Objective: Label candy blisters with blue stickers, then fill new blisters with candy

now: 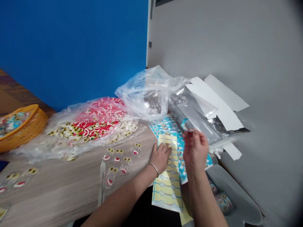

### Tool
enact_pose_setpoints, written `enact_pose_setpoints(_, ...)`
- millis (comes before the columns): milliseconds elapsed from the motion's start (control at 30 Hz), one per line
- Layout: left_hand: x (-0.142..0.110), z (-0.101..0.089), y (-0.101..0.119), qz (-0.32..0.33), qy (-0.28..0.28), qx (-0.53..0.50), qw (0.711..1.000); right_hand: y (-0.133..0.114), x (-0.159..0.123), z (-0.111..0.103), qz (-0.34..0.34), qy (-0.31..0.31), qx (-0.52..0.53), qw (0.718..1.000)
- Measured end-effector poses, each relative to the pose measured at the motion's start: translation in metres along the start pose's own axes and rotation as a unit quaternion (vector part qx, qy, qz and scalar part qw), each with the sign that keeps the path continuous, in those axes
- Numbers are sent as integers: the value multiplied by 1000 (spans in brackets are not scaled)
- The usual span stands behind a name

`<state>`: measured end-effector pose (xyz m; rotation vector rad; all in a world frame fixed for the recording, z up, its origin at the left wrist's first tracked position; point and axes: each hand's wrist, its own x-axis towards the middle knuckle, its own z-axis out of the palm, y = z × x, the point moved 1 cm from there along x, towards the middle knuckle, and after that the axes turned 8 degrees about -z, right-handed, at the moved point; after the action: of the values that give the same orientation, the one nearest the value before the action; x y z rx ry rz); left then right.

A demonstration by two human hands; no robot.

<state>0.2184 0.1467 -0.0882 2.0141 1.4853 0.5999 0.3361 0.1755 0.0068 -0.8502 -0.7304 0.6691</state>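
Long yellow paper sheet with blue outlines (165, 198): it lies in front of the person, its far end over the blue-and-white printed sheets (183, 171), perhaps for easy reach.
Left hand (161, 158): flat on the yellow sheet, fingers a little spread, gripping nothing; this probably prevents sliding.
Right hand (196, 149): raised just beside, fingers narrow, pinching a small blue-and-white piece (184, 122), perhaps by its end to leave most of it uncovered.
Clear plastic packs with yellow-black and red-white pieces (126, 165): on the table left of the sheet, apart from the hands, seemingly spread for easy picking.
Orange plastic basket (33, 127): far left, holding colourful items.
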Motion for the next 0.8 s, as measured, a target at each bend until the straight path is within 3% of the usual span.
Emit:
enact_pose_setpoints(100, -3, -12, 3, -74, -17, -250, 965, -18, -15, -2, -155, -85, -141, 974)
enact_pose_setpoints(167, -15, -29, 9, -123, -18, -385, 914, -14, -37, -5, -249, -190, -256, 915)
enact_pose_setpoints(233, -36, -47, 17, -170, -20, -538, 825, -1, -65, -9, -313, -280, -311, 853)
enact_pose_setpoints(333, -73, -67, 22, -237, 2, -746, 622, 16, -111, -13, -359, -348, -319, 805)
enact_pose_setpoints(367, -86, -71, 20, -256, 23, -770, 584, 18, -126, -13, -361, -369, -316, 796)
enact_pose_setpoints(433, -111, -78, 8, -294, 66, -782, 546, 16, -153, -14, -333, -439, -300, 779)
enact_pose_setpoints(500, -135, -87, -14, -339, 102, -760, 545, 8, -172, -14, -267, -525, -264, 764)
enact_pose_setpoints(533, -147, -95, -26, -363, 115, -736, 560, 4, -178, -14, -230, -552, -245, 763)
enact_pose_setpoints(600, -166, -115, -49, -401, 112, -669, 615, -3, -180, -8, -161, -547, -231, 788)
enact_pose_setpoints(700, -184, -151, -73, -400, 50, -569, 717, -4, -169, 13, -67, -482, -260, 834)
enact_pose_setpoints(800, -193, -176, -83, -361, -13, -501, 786, 4, -167, 40, 66, -511, -215, 830)
